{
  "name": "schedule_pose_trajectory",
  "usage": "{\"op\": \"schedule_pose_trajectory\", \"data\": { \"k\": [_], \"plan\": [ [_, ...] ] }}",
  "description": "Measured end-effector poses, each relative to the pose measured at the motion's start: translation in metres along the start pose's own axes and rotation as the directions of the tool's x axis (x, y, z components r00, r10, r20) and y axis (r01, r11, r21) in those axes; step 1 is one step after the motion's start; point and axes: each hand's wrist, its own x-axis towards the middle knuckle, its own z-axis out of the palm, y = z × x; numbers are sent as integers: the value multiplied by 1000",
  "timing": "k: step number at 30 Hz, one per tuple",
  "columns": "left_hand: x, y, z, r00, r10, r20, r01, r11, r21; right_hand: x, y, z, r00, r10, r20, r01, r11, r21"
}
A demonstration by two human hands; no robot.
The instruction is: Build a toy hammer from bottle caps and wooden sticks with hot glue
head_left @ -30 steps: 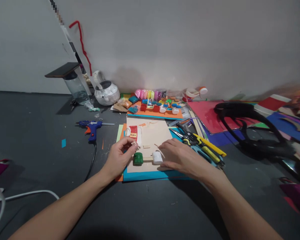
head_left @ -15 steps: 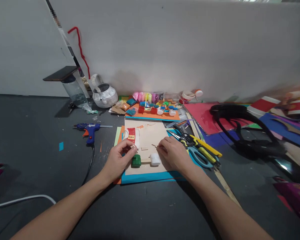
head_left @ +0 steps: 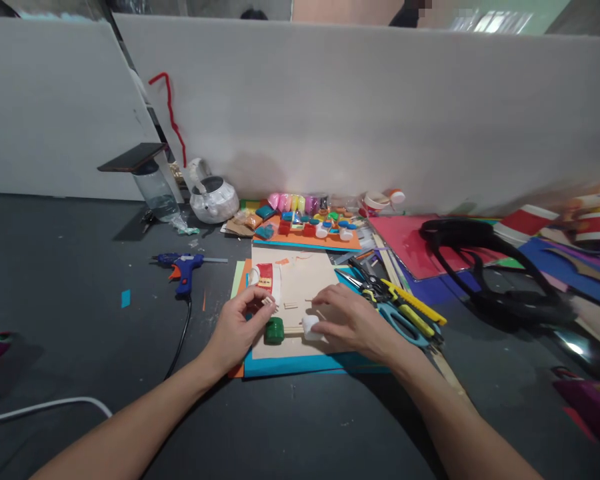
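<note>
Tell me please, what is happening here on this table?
A person works on a beige sheet on the dark table. The left hand pinches a small wooden piece; the right hand touches a white cap, joined by a stick to a green cap. Scissors lie to the right.

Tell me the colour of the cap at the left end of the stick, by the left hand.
Dark green cap, seen in the head view.

surface: dark table | on it: glue gun, scissors, coloured card sheets
</note>
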Motion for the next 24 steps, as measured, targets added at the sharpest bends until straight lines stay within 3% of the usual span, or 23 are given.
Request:
{"op": "schedule_pose_trajectory", "data": {
  "k": [3, 8, 17, 24],
  "plan": [
    [0, 1, 0, 1000, -6, -8, 6, 1000, 6, 0, -9, -7, 990, -47, 130, 45, 999, 17],
    [0, 3, 1, 1000, -5, -2, 5, 1000, -9, 2, -16, -5, 982, -63, 176, 73, 996, -49],
    [0, 2, 0, 1000, -23, 3, 23, 1000, -6, 3, -15, -1, 993, -39, 114, 48, 996, -73],
    [0, 1, 0, 999, -44, 11, 44, 996, -75, 1, -5, 1, 992, -34, -122, 32, 999, -20]
  ]
}}
